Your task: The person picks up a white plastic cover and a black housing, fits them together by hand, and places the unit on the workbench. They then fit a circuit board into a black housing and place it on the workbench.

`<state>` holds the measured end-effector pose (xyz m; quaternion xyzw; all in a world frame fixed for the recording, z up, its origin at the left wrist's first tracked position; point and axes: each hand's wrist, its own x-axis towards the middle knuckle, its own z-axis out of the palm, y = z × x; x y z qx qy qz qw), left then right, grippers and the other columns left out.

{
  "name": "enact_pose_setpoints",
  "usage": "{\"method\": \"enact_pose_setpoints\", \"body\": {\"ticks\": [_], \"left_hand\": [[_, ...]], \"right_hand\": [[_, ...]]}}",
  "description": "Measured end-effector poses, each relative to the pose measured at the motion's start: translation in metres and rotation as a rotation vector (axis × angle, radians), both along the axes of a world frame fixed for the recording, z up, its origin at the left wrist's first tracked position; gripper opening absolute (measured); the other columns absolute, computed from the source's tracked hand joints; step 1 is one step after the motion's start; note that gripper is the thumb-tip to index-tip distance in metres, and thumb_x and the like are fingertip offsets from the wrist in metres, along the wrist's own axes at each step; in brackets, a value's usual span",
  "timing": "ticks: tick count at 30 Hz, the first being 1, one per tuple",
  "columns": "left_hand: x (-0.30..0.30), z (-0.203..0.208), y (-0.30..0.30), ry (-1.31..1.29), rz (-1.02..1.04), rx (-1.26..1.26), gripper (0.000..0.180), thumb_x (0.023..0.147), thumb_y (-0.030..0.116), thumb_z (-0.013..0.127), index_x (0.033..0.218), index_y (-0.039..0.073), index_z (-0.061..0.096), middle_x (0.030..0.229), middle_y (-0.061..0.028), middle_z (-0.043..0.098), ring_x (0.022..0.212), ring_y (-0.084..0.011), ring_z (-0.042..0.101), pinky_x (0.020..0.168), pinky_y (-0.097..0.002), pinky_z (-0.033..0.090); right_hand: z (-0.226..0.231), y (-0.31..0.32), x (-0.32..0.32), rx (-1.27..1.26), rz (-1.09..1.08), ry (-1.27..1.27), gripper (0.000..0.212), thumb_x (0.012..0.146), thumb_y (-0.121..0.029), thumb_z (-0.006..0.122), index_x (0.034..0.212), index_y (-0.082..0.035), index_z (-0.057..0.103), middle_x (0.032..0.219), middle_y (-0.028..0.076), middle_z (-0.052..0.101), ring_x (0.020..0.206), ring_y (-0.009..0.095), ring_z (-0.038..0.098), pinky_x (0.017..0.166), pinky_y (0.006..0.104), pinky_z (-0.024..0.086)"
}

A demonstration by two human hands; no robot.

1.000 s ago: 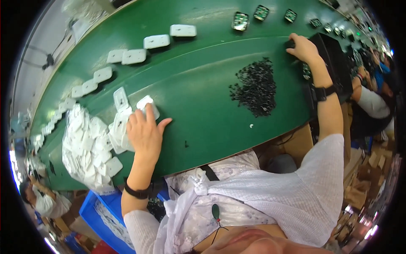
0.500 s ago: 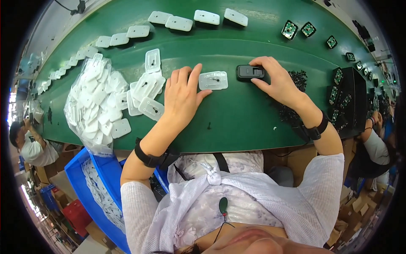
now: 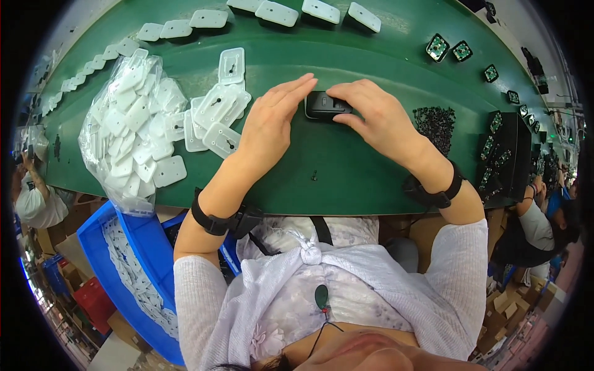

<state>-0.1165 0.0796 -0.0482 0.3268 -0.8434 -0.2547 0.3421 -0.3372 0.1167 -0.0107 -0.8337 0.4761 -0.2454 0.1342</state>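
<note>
A black rectangular plastic housing [image 3: 324,104] with a small recessed slot lies on the green table in front of me. My right hand [image 3: 371,111] grips its right end, fingers on the far side and thumb on the near side. My left hand [image 3: 272,117] is beside its left end, fingers stretched out and the tips close to its far left corner. A pale rim shows along the housing's left edge; the white plate seen earlier at this place is otherwise hidden. To the left lie loose translucent white plates [image 3: 213,105] with small black pieces in their middles.
A clear bag [image 3: 133,123] bulges with white plates. White-topped units [image 3: 276,13] line the far edge. Tiny black parts [image 3: 435,127] are heaped at right, near a black box [image 3: 508,154] and circuit-board units [image 3: 437,47]. A blue bin [image 3: 133,266] stands lower left. Other people sit at both sides.
My right hand has carried the black housing leftward to where the white plate lay, and that plate is now mostly covered. My left hand has its fingers closer to the housing.
</note>
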Motion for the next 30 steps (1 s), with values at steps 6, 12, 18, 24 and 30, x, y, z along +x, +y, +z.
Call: {"method": "enact_pose_setpoints", "body": {"ticks": [6, 12, 18, 24, 30], "left_hand": [[0.006, 0.000, 0.003, -0.193, -0.037, -0.060, 0.054, 0.078, -0.010, 0.049, 0.128, 0.008, 0.057, 0.132, -0.0058, 0.058, 0.122, -0.0253, 0.054, 0.095, -0.0367, 0.042], [0.009, 0.006, 0.005, -0.302, -0.056, -0.088, 0.057, 0.077, -0.008, 0.051, 0.131, 0.009, 0.056, 0.137, -0.0059, 0.055, 0.124, -0.0237, 0.053, 0.096, -0.0363, 0.042], [0.008, 0.007, 0.012, -0.407, -0.020, -0.201, 0.055, 0.080, 0.000, 0.053, 0.134, 0.006, 0.052, 0.141, -0.0066, 0.050, 0.124, -0.0232, 0.052, 0.098, -0.0369, 0.041], [0.004, 0.001, 0.017, -0.499, 0.008, -0.335, 0.057, 0.079, 0.006, 0.056, 0.136, 0.003, 0.049, 0.141, -0.0084, 0.049, 0.121, -0.0249, 0.053, 0.098, -0.0379, 0.041], [-0.002, -0.001, 0.019, -0.512, 0.038, -0.405, 0.055, 0.080, 0.008, 0.056, 0.133, 0.001, 0.050, 0.137, -0.0116, 0.052, 0.118, -0.0252, 0.055, 0.094, -0.0358, 0.044]], "right_hand": [[-0.001, -0.005, 0.005, -0.010, 0.037, 0.063, 0.039, 0.077, -0.010, 0.072, 0.113, -0.004, 0.060, 0.108, 0.009, 0.064, 0.098, 0.029, 0.060, 0.083, 0.0367, 0.051], [0.000, -0.003, 0.010, -0.059, 0.019, 0.136, 0.041, 0.075, -0.008, 0.071, 0.114, -0.004, 0.061, 0.109, 0.009, 0.063, 0.097, 0.027, 0.060, 0.081, 0.0358, 0.052], [-0.015, 0.004, 0.014, -0.189, -0.039, 0.164, 0.042, 0.074, -0.005, 0.071, 0.115, -0.005, 0.062, 0.111, 0.008, 0.062, 0.095, 0.025, 0.062, 0.077, 0.0341, 0.054], [-0.023, 0.012, 0.021, -0.237, -0.137, 0.182, 0.043, 0.072, 0.000, 0.070, 0.115, -0.005, 0.063, 0.111, 0.007, 0.062, 0.097, 0.025, 0.062, 0.076, 0.0342, 0.054], [-0.017, 0.010, 0.023, -0.139, -0.204, 0.047, 0.041, 0.072, 0.002, 0.070, 0.112, -0.006, 0.063, 0.108, 0.009, 0.063, 0.096, 0.026, 0.062, 0.079, 0.0343, 0.053]]}}
